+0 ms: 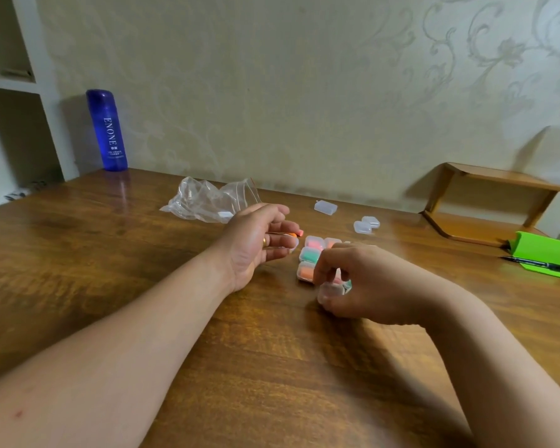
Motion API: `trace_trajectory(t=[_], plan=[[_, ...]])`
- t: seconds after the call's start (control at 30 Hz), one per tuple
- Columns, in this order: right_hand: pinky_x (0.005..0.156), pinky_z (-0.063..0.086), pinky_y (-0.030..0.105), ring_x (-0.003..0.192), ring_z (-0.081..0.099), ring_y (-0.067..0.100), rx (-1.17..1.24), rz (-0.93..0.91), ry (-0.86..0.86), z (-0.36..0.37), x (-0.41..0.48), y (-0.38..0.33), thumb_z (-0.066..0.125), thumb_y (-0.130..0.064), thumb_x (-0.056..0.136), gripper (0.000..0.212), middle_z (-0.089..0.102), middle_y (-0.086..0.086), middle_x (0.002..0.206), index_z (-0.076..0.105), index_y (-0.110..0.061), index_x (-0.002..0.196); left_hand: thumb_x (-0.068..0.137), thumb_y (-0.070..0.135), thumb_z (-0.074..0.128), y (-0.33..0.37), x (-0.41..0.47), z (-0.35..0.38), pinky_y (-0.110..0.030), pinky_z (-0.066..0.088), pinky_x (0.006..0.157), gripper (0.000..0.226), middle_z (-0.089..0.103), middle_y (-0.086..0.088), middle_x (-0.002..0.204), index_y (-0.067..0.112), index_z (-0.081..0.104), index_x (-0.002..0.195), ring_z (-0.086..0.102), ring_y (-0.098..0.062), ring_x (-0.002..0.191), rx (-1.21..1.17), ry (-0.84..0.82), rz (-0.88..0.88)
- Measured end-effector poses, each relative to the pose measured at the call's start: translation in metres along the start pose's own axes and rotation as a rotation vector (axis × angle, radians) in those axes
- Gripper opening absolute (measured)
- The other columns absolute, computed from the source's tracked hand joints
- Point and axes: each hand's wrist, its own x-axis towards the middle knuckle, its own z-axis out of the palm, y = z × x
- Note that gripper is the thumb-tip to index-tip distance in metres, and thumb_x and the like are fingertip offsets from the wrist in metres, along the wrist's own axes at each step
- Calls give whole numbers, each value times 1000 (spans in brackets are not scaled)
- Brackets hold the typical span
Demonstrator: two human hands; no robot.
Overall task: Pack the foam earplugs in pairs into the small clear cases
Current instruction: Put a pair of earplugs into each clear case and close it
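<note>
Wooden table (110,253), filled cases (309,255) clustered. Right hand (369,286) pinches a clear case (332,290). Left hand (256,244) half-curled; hold on earplug (294,235) unclear.

- Blue "ENONE" bottle (107,130): upright, rear-L of wooden table (110,270), by wall.
- Clear zip bag (207,202): crumpled, ctr-rear.
- Green stand (545,252): R edge; black pen (537,263) across its base.
- Wooden rack (485,202): rear-R.

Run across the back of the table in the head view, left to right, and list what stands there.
Blue bottle → crumpled clear bag → lone clear case → two clear cases → wooden shelf → green stand.
</note>
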Motion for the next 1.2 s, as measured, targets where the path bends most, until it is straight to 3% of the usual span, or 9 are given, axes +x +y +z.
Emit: trace_trajectory(t=[0.2,0.33,0.43,0.53,0.8,0.9,0.97,1.07,1.2], plan=[[88,51,26,104,56,1,77,50,-32,-5,-2,2,73,-54,92,26,57,-25,114,65,-45,116,104,17,53,-1,1,-1,-31,57,67,26,77,-8,93,13,64,128,72,-20,80,-12,-1,6],[82,52,27,99,60,2,177,77,103,-2,1,1,69,-61,91,28,65,-20,105,69,-41,110,107,23,53,-4,2,0,-32,58,70,24,78,-7,93,16,65,127,71,-19,80,-32,3,7],[74,49,24,91,62,0,249,114,266,4,10,8,69,-49,97,14,69,-18,97,71,-38,104,108,23,52,1,6,10,-36,57,73,23,76,-9,93,14,67,124,70,-19,75,-70,43,8],[71,49,20,87,64,-2,293,187,366,-4,32,19,68,-38,101,7,71,-17,95,72,-34,105,108,22,52,14,21,24,-30,54,61,25,75,-8,89,10,67,124,68,-17,68,-65,84,26],[93,60,42,106,67,20,101,452,460,-9,108,96,51,-12,99,43,69,1,128,64,-26,137,109,26,50,4,47,28,-25,51,52,26,75,-7,92,12,69,120,65,-14,67,-53,175,82],[95,60,46,112,65,27,-50,549,400,-8,127,118,57,-12,94,50,64,7,134,61,-26,142,110,27,50,-3,49,24,-24,50,48,25,74,-10,96,12,69,118,64,-14,64,-6,170,96],[92,61,45,106,65,28,-148,598,317,-3,136,125,64,-19,92,41,65,7,126,67,-22,133,110,28,49,-4,48,24,-25,51,51,26,75,-10,97,13,69,117,65,-15,67,28,161,113],[81,61,41,91,65,28,-204,621,277,4,143,126,65,-26,90,17,67,7,104,73,-17,102,111,30,48,-6,47,24,-27,51,56,27,76,-10,98,14,70,116,67,-18,72,73,157,129],[70,62,36,77,68,23,-177,591,288,7,146,116,65,-30,89,13,70,3,85,72,-19,87,111,30,48,-7,47,24,-26,51,57,27,77,-9,100,16,70,116,68,-17,72,93,156,128]])
